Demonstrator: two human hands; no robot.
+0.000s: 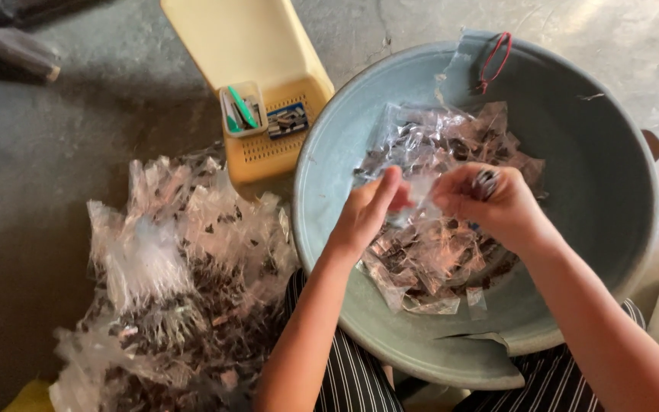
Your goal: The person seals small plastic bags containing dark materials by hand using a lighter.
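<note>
Here both hands (pixel 436 202) meet, fingers pinched — over the basin (pixel 573 305).

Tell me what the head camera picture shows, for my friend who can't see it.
Two bare hands, the left hand and the right hand, pinch a small clear packet over a big grey basin full of little clear bags. A big heap of bags lies on the floor beside it, by a yellow stool.
</note>
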